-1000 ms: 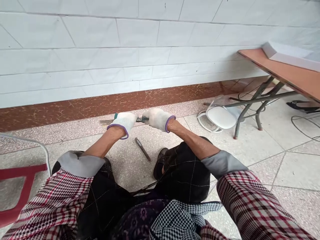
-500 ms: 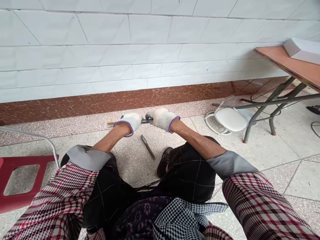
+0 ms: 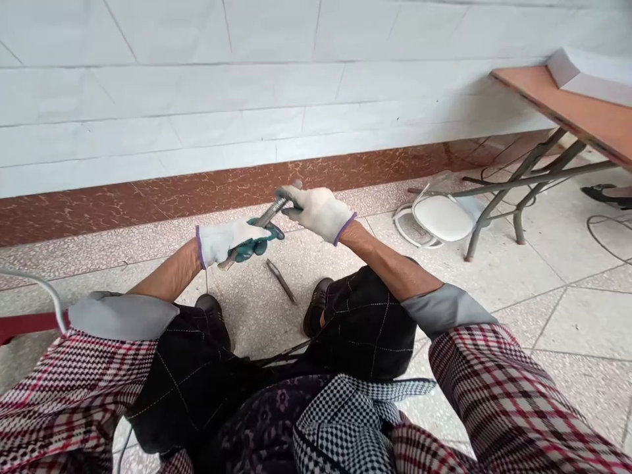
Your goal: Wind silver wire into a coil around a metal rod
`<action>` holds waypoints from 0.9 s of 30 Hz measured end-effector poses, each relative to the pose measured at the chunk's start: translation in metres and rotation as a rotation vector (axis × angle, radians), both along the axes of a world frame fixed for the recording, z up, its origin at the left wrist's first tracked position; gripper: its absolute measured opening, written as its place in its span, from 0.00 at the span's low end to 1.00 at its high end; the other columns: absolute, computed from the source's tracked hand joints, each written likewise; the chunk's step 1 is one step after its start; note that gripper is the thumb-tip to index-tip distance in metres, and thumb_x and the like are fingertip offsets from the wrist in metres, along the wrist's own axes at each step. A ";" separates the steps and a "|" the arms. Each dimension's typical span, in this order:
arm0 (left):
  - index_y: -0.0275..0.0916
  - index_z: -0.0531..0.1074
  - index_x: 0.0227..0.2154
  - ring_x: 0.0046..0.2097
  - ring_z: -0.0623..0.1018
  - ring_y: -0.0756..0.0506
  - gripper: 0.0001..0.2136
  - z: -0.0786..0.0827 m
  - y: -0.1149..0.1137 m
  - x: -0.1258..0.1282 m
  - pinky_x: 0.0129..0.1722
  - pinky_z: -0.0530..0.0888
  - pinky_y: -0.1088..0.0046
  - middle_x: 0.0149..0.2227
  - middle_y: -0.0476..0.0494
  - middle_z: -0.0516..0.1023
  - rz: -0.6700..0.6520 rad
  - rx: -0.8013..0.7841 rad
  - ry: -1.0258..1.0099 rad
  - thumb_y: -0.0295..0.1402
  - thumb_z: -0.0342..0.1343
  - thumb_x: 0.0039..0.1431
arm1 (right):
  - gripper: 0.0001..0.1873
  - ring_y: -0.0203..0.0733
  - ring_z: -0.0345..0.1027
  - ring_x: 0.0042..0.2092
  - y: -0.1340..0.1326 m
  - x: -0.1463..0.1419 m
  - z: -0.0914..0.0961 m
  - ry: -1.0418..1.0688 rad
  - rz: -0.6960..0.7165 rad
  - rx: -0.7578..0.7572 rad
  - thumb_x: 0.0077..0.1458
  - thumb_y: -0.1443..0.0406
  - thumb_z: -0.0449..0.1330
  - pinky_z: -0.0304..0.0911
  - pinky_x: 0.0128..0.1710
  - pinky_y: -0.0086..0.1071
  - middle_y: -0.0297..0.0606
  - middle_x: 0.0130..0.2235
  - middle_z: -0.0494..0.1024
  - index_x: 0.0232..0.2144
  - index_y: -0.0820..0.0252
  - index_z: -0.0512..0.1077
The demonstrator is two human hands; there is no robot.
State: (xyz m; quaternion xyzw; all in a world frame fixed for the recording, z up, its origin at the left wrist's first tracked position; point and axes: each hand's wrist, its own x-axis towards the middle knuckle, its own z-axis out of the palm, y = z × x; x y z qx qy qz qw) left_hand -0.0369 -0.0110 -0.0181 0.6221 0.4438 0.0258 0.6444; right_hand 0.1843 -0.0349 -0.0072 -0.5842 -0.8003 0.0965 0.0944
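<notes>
Above the terrazzo floor [image 3: 494, 276], left hand [image 3: 232, 242] and right hand [image 3: 313, 212] are closed, gripping one steel rod [image 3: 269, 214]; a second steel bar [image 3: 280, 281] lies beneath, untouched.

Left hand [image 3: 232, 242]: white-gloved, clamped round the steel rod [image 3: 266, 216] right now!
Right hand [image 3: 316, 212]: gripping that rod higher up!
Floor [image 3: 247, 322]: chisel [image 3: 281, 281] lying just below both hands.

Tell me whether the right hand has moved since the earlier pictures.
Yes: the right hand has risen in view, towards the wall, its fingers now overlapping the brown skirting, which they sat below before.
</notes>
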 end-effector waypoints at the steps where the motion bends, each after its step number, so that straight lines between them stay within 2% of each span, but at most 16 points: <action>1: 0.39 0.74 0.47 0.17 0.58 0.55 0.09 0.000 0.000 0.002 0.14 0.54 0.79 0.23 0.52 0.66 0.055 -0.031 -0.050 0.34 0.57 0.67 | 0.27 0.49 0.76 0.46 0.000 0.000 -0.001 0.063 -0.012 0.030 0.67 0.63 0.57 0.65 0.45 0.38 0.43 0.50 0.82 0.66 0.56 0.64; 4: 0.38 0.74 0.44 0.16 0.56 0.55 0.08 0.006 0.000 0.011 0.14 0.51 0.78 0.20 0.55 0.61 0.224 0.040 -0.098 0.34 0.59 0.65 | 0.28 0.50 0.76 0.45 0.002 -0.004 -0.003 0.217 -0.097 0.077 0.67 0.65 0.55 0.66 0.45 0.39 0.44 0.48 0.82 0.67 0.60 0.61; 7: 0.37 0.74 0.44 0.16 0.53 0.55 0.08 0.015 0.000 0.018 0.14 0.50 0.77 0.19 0.57 0.57 0.341 0.110 -0.070 0.35 0.58 0.65 | 0.20 0.50 0.76 0.46 0.005 -0.007 -0.003 0.264 -0.144 0.083 0.70 0.65 0.51 0.66 0.45 0.39 0.47 0.47 0.82 0.61 0.63 0.67; 10: 0.38 0.74 0.47 0.17 0.52 0.54 0.11 0.019 0.003 0.018 0.15 0.50 0.74 0.20 0.57 0.56 0.376 0.172 -0.027 0.37 0.55 0.67 | 0.16 0.49 0.75 0.47 0.005 -0.007 -0.002 0.176 -0.080 0.023 0.71 0.65 0.50 0.65 0.46 0.38 0.47 0.48 0.82 0.55 0.62 0.72; 12: 0.38 0.74 0.49 0.18 0.54 0.54 0.15 0.016 0.006 0.014 0.17 0.54 0.73 0.21 0.55 0.59 0.370 0.253 0.065 0.41 0.55 0.67 | 0.15 0.48 0.75 0.47 0.002 -0.010 -0.002 0.112 -0.038 -0.037 0.71 0.65 0.51 0.65 0.45 0.37 0.46 0.48 0.82 0.53 0.61 0.73; 15: 0.38 0.75 0.47 0.23 0.66 0.51 0.16 0.009 0.012 0.009 0.23 0.63 0.72 0.27 0.47 0.73 0.245 0.509 0.300 0.44 0.54 0.66 | 0.15 0.47 0.75 0.44 -0.003 -0.018 -0.004 0.034 0.019 -0.109 0.71 0.63 0.50 0.63 0.41 0.35 0.44 0.46 0.83 0.51 0.59 0.75; 17: 0.37 0.76 0.45 0.31 0.76 0.46 0.14 0.004 0.016 0.008 0.30 0.68 0.71 0.34 0.40 0.79 0.077 0.732 0.506 0.41 0.52 0.67 | 0.15 0.46 0.75 0.43 -0.006 -0.022 -0.003 -0.045 0.064 -0.129 0.71 0.62 0.52 0.60 0.38 0.35 0.43 0.45 0.83 0.50 0.59 0.76; 19: 0.37 0.76 0.47 0.39 0.80 0.41 0.14 0.001 0.018 0.009 0.37 0.71 0.69 0.38 0.35 0.82 -0.086 0.887 0.735 0.36 0.50 0.68 | 0.15 0.46 0.75 0.43 -0.007 -0.024 0.001 -0.150 0.075 -0.134 0.70 0.62 0.52 0.58 0.36 0.35 0.44 0.45 0.83 0.49 0.60 0.77; 21: 0.37 0.75 0.53 0.43 0.82 0.36 0.16 0.000 0.018 0.011 0.41 0.73 0.64 0.39 0.31 0.82 -0.226 0.951 0.889 0.31 0.48 0.68 | 0.16 0.47 0.75 0.42 -0.007 -0.022 0.008 -0.247 0.043 -0.133 0.71 0.60 0.52 0.56 0.34 0.36 0.44 0.44 0.83 0.50 0.61 0.77; 23: 0.34 0.74 0.54 0.45 0.83 0.33 0.17 0.001 0.015 0.012 0.44 0.74 0.60 0.40 0.28 0.82 -0.327 0.981 0.944 0.27 0.51 0.65 | 0.17 0.48 0.76 0.42 -0.004 -0.017 0.014 -0.305 0.013 -0.139 0.71 0.59 0.52 0.55 0.33 0.36 0.44 0.44 0.83 0.51 0.60 0.76; 27: 0.31 0.78 0.45 0.46 0.82 0.30 0.14 0.002 0.004 0.014 0.47 0.74 0.57 0.39 0.26 0.82 -0.474 0.928 0.945 0.21 0.61 0.55 | 0.17 0.49 0.76 0.44 0.002 -0.008 0.017 -0.323 0.010 -0.146 0.71 0.60 0.52 0.55 0.34 0.37 0.44 0.46 0.83 0.51 0.60 0.77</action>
